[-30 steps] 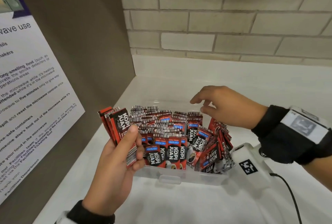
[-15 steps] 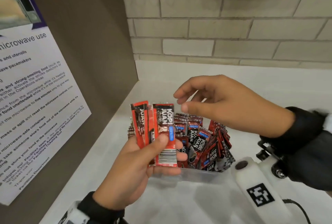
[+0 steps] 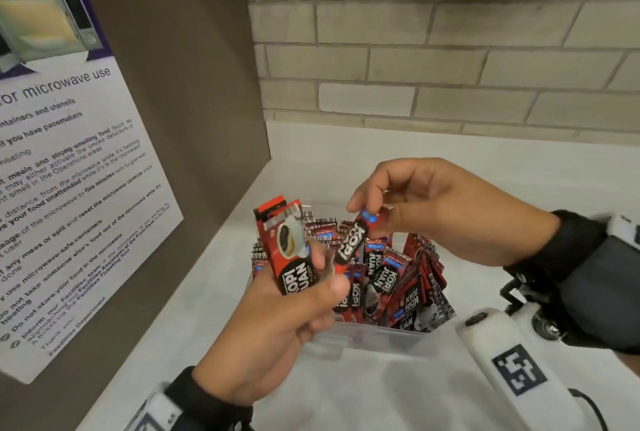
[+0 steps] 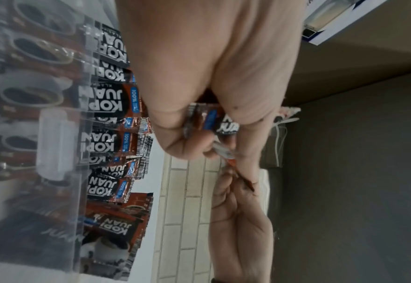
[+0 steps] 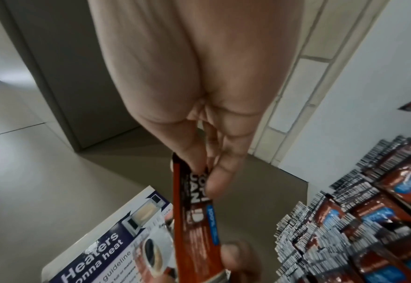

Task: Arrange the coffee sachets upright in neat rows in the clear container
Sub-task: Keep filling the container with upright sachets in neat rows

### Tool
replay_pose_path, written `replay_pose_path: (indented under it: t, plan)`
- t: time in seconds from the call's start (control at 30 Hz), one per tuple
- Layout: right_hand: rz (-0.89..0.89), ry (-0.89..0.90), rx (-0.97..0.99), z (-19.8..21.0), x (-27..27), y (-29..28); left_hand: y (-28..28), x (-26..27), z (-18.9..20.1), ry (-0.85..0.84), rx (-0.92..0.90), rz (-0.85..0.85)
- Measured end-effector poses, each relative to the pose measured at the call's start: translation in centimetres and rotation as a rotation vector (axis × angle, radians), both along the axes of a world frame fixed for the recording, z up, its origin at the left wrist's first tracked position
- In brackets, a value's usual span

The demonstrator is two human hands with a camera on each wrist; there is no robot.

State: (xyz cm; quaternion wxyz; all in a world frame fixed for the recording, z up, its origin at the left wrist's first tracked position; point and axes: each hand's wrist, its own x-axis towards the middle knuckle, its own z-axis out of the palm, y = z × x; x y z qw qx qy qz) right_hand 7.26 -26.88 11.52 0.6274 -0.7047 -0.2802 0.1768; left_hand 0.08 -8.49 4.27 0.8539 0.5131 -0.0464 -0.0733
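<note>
My left hand grips a small stack of sachets; my right hand pinches one sachet off it. Next: stand it upright in the container below.

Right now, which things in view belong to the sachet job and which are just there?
Job:
- clear container with its coffee sachets
- bundle of sachets gripped by left hand
- single sachet pinched by right hand

Just there:
- microwave notice
- brick wall
- white counter
</note>
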Motion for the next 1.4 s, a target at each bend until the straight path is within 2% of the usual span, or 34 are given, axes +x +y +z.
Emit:
replay_pose_path:
  t: [0.13, 0.27, 0.43, 0.53, 0.63, 0.9, 1.4]
  plan:
    - [0.03, 0.15, 0.013, 0.1, 0.3, -0.4, -0.8, 0.6, -1.0, -0.057, 0.159, 0.113]
    - [-0.065, 0.0, -0.195, -0.2, 0.6, 0.0, -1.2, 0.7, -1.4, -0.06, 0.339, 0.195]
    - [-0.265, -0.202, -0.283, 0.4, 2.3, -1.0, -0.3, 1.0, -1.7, 0.004, 0.153, 0.34]
    - [-0.414, -0.411, -0.416, 0.1, 3.5, -1.7, 0.8, 1.2, -1.8, 0.017, 0.121, 0.425]
    - [-0.445, -0.523, -0.548, -1.3, 4.2, -1.9, 1.4, 1.3, -1.7, 0.024, 0.112, 0.439]
    - [-0.351, -0.648, -0.73, -3.7, 6.0, -1.9, 1.7, 1.6, -2.2, 0.05, 0.132, 0.414]
    - [-0.068, -0.607, -1.005, -5.3, 6.0, -1.4, 1.8, 2.1, -2.7, 0.061, 0.141, 0.404]
